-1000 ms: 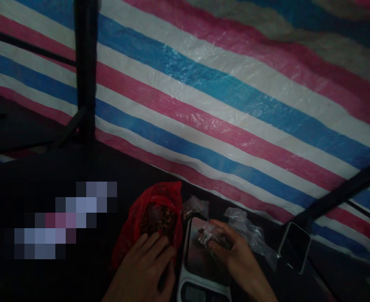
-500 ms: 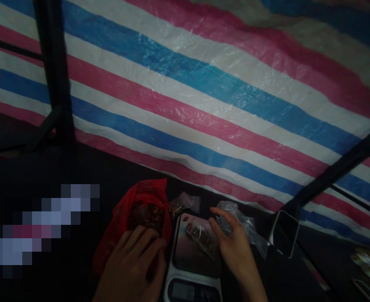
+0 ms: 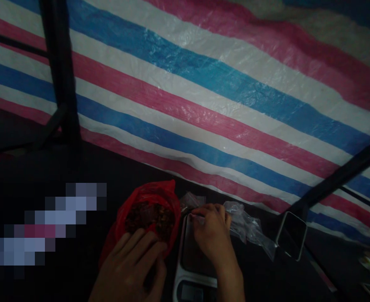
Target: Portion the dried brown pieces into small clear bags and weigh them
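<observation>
The open red plastic bag of dark brown pieces (image 3: 147,216) is touched at its near edge by the left hand (image 3: 131,268), fingers loosely spread. The right hand (image 3: 211,235), fingers curled at the far edge of the small grey digital scale (image 3: 187,268), hides most of the pan; whether anything is pinched cannot be told. Crumpled clear plastic bags (image 3: 247,228) and a dark phone (image 3: 292,241) lie to the right, before the striped tarpaulin (image 3: 203,105).

A dark worktop (image 3: 87,180) fills the lower part of the frame, running up to a striped tarp behind it. Low centre sits a red bag (image 3: 147,214) holding brown pieces. Just right of it, a small scale (image 3: 191,268). Beyond that, at the scale's upper right, crumpled clear plastic bags (image 3: 249,228) lie loose, and further right a dark phone (image 3: 292,235) stands tilted.
</observation>
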A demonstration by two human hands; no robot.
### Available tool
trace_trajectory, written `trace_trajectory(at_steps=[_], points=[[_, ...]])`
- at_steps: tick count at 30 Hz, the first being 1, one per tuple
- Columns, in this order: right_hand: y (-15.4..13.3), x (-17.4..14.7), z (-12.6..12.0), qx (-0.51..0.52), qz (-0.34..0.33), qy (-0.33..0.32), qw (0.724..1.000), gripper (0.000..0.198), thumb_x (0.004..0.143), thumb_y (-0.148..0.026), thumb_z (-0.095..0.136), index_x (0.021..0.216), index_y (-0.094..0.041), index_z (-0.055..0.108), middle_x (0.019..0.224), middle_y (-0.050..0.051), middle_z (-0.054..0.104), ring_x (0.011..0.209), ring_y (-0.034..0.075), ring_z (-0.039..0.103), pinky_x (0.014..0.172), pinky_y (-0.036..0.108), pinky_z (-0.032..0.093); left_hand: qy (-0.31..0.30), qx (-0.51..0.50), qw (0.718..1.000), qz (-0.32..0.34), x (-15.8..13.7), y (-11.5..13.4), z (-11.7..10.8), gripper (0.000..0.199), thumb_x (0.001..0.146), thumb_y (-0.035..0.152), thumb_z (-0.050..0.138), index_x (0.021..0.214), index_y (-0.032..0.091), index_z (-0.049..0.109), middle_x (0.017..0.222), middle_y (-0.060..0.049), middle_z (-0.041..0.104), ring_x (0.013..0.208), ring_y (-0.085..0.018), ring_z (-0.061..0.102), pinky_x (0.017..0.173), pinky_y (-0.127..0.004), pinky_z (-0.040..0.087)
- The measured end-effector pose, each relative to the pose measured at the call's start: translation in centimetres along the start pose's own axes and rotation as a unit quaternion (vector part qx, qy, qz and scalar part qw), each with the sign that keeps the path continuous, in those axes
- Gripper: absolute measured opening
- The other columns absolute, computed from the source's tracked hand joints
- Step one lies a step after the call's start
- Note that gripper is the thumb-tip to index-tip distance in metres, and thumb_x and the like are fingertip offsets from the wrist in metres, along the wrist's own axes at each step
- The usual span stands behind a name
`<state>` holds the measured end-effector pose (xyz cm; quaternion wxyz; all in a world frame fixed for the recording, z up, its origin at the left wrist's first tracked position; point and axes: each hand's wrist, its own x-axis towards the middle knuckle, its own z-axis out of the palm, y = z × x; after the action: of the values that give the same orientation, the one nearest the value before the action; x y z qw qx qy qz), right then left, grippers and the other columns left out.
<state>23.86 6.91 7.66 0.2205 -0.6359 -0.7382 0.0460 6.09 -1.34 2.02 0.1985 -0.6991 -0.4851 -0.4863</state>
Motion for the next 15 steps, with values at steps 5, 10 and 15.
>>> trace_trajectory(at_steps=[5, 10, 15], points=[[-0.1, 0.2, 0.1, 0.023, 0.021, -0.006, 0.999, 0.017, 0.088, -0.019, 0.069, 0.087, -0.025, 0.084, 0.111, 0.011, 0.079, 0.123, 0.040, 0.054, 0.106, 0.055, 0.031, 0.005, 0.009, 1.000, 0.015, 0.1, -0.3, -0.6, 0.030, 0.089, 0.010, 0.050, 0.091, 0.028, 0.074, 0.088, 0.003, 0.084, 0.086, -0.022, 0.077, 0.089, -0.038, 0.049], [-2.2, 0.1, 0.1, 0.138, -0.028, 0.021, 0.990, 0.014, 0.084, -0.021, 0.075, 0.089, -0.032, 0.083, 0.111, 0.007, 0.078, 0.123, 0.039, 0.054, 0.110, 0.058, 0.030, -0.004, 0.010, 1.000, 0.012, -0.7, 0.0, -0.9, 0.032, 0.089, 0.008, 0.048, 0.091, 0.030, 0.072, 0.090, 0.005, 0.084, 0.087, -0.021, 0.077, 0.089, -0.037, 0.050], [-3.7, -0.7, -1.3, 0.208, -0.105, -0.041, 0.972, 0.023, 0.088, -0.025, 0.072, 0.105, -0.036, 0.083, 0.121, 0.001, 0.078, 0.129, 0.032, 0.054, 0.115, 0.052, 0.032, -0.021, -0.011, 1.000, 0.015, -1.1, 0.4, -1.0, 0.031, 0.088, 0.010, 0.050, 0.092, 0.029, 0.073, 0.090, 0.005, 0.083, 0.090, -0.020, 0.076, 0.090, -0.036, 0.050]])
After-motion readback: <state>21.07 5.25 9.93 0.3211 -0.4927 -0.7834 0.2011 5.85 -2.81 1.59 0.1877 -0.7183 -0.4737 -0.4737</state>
